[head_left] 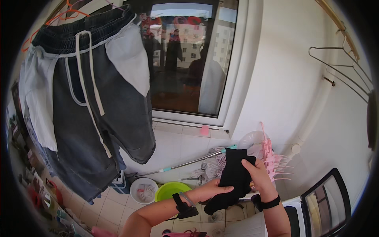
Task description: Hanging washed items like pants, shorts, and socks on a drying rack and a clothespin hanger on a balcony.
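A black sock (236, 170) hangs stretched between my two hands, its lower end bending off to the left. My left hand (209, 190) grips its left side partway down, thumb lying across the front. Higher up on the right edge, my right hand (257, 173) pinches the fabric between thumb and fingers. Dark straps with small devices sit on both wrists. Just behind my right hand is a pink clip hanger (268, 156) with thin prongs sticking out.
Dark grey inside-out shorts (128, 128) hang at the left on an orange hanger (63, 15). Metal hangers (335, 65) hang at the right. Below are a green basin (167, 189), a white tub (136, 185), a long pole (185, 163) and a raised, dark-framed lid (343, 197).
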